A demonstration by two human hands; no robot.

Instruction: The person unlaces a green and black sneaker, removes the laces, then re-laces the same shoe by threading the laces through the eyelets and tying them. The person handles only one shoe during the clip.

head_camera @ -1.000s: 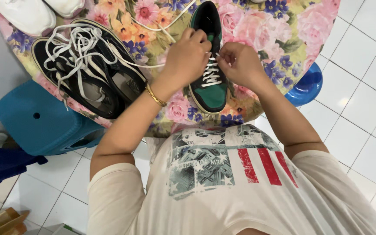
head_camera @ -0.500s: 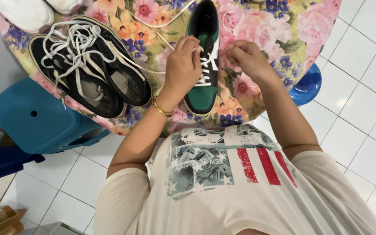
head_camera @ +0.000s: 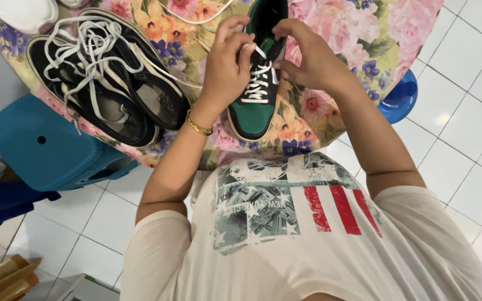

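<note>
Both hands pinch a white lace [head_camera: 256, 51]: the left hand [head_camera: 225, 61] at its end, the right hand [head_camera: 307, 54] beside the eyelets. It threads a green-and-black sneaker [head_camera: 255, 106] with a white sole edge, lying on the flowered tablecloth [head_camera: 358, 33]. A black pair of shoes [head_camera: 107, 83] sits nearby.

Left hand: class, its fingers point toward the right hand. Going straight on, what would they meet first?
Probably the white lace of the green shoe, which the left hand already pinches; beyond it the right hand. Depth is unclear.
</note>
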